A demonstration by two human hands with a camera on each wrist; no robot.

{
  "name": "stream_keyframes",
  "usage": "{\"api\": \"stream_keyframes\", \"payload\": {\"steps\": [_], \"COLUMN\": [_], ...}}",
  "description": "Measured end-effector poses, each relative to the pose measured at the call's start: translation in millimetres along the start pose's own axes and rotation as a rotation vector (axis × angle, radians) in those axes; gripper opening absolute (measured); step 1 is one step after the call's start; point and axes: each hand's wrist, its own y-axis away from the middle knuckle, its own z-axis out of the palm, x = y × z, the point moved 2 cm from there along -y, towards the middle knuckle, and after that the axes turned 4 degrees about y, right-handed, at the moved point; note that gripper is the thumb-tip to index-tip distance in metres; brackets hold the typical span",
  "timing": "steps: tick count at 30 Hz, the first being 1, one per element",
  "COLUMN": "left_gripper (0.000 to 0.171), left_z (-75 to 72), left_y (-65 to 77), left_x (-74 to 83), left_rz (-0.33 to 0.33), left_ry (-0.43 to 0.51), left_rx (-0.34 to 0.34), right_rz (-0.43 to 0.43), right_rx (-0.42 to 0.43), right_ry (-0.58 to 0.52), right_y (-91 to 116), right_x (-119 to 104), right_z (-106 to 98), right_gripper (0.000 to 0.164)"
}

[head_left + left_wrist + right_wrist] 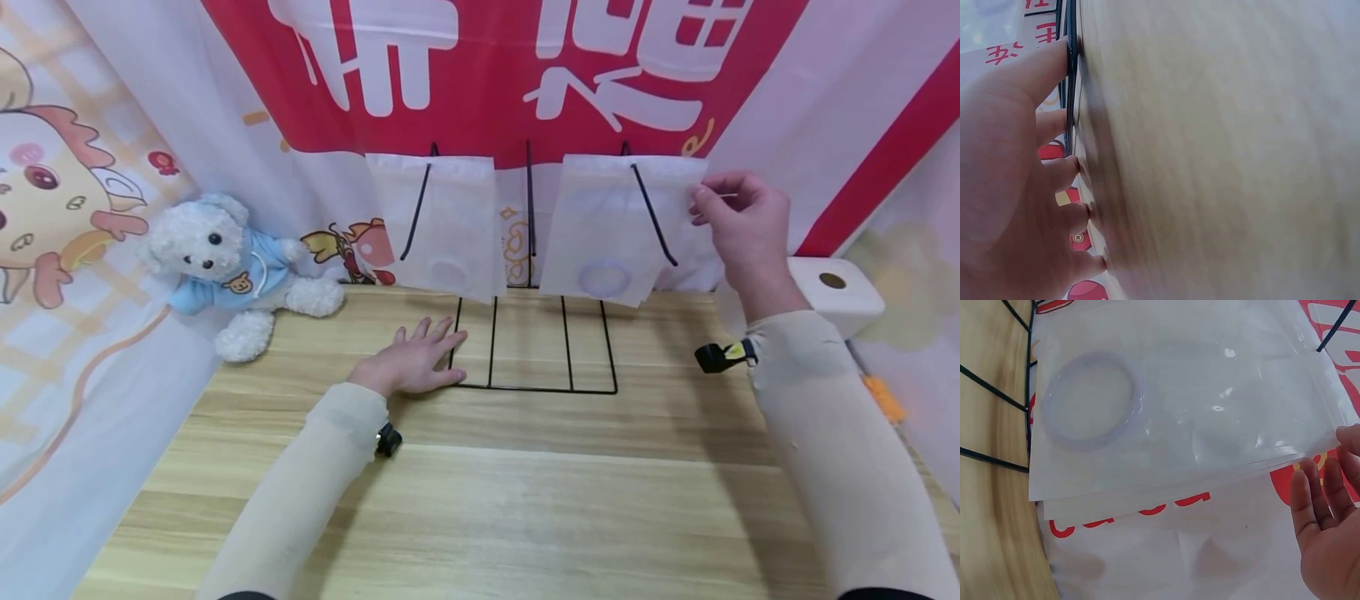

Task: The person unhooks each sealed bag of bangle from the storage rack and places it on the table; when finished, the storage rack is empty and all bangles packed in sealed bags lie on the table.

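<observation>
A black wire rack (pixel 551 389) stands on the wooden table, with translucent zip bags hanging from its hooks. The bags on the right hook (pixel 581 208) hang in a layered stack; a pale lilac ring (pixel 1137 400), bangle-like, shows inside the front one. My right hand (pixel 750 221) pinches the upper right edge of these bags between thumb and fingers. More bags (pixel 442 217) hang on the left hook, a faint round shape low in them. My left hand (pixel 411 364) rests with spread fingers on the left side of the rack's base, its thumb touching the wire (pixel 1072 69).
A white teddy bear (pixel 258 271) in a blue hoodie sits at the left by the printed curtain. At the right, behind my right forearm, is a white box (pixel 843 292) with a round hole. An orange item (pixel 885 400) lies beyond the forearm.
</observation>
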Motion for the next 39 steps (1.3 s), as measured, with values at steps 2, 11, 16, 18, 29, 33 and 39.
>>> {"api": "stream_keyframes", "payload": {"steps": [2,11,16,18,29,33,39], "left_gripper": [0.082,0.082,0.082,0.082,0.082,0.082,0.084], "left_z": [-0.6,-1.2,-0.6,-0.4,0.2,0.4,1.6], "left_y": [0.0,0.4,0.3,-0.4,-1.3,-1.5,-1.7], "left_x": [-0.2,-0.4,-0.6,-1.1,-1.8,-2.4,-3.9], "left_rz": [0.000,0.001,-0.002,-0.002,0.002,0.008,0.028], "left_ry": [0.000,0.011,0.010,0.010,0.015,0.026,0.047], "left_rx": [0.002,0.004,0.001,0.001,0.003,0.001,0.009], "right_rz": [-0.008,-0.021,-0.010,-0.006,-0.048,-0.066,-0.072], "right_rx": [-0.003,-0.029,-0.046,-0.046,-0.045,-0.037,-0.022], "right_ry": [-0.016,-0.086,-0.133,-0.136,-0.097,-0.044,0.013], "right_y": [0.7,5.0,7.5,8.4,11.9,12.2,13.3], "right_x": [-0.2,0.6,-1.2,-2.5,-7.6,-9.7,-11.9], "right_z": [-0.3,-1.8,-2.8,-3.1,-3.7,-3.7,-4.6], "right_gripper": [0.055,0.055,0.057,0.058,0.059,0.057,0.056]}}
